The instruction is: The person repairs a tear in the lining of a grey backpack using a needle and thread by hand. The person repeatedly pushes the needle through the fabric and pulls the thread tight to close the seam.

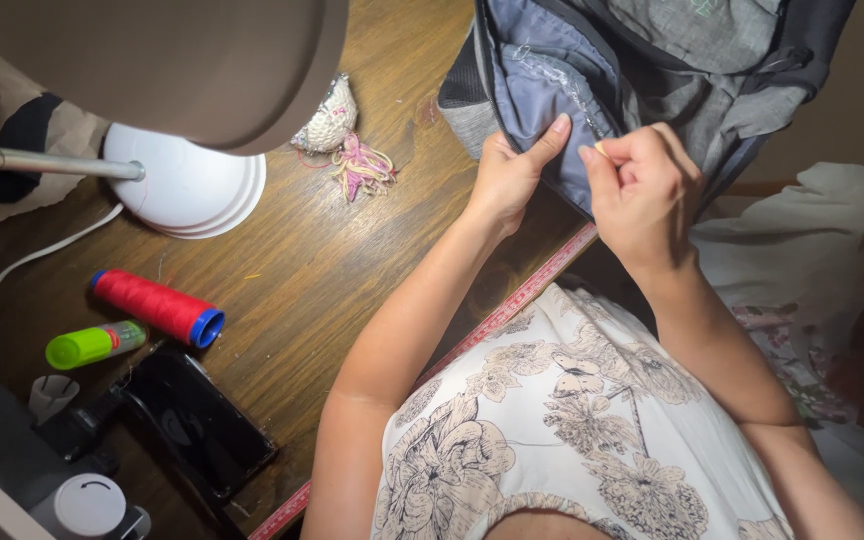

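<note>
A grey-blue fabric bag (552, 70) with a darker grey body lies at the far edge of the wooden table (302, 260). My left hand (512, 170) pinches the blue lining at its lower edge, thumb on top. My right hand (642, 185) is closed beside it, fingertips pinched together on something thin and small at the seam; it looks like a needle, but I cannot make it out clearly. The two hands almost touch over the same seam.
A lamp with a white base (187, 185) and brown shade (172, 60) stands at the left. A red thread spool (157, 305), a green-capped tube (92, 345), a black phone (197, 420), a small tasselled knitted ornament (337, 125) and a pink measuring tape (522, 295) lie on the table.
</note>
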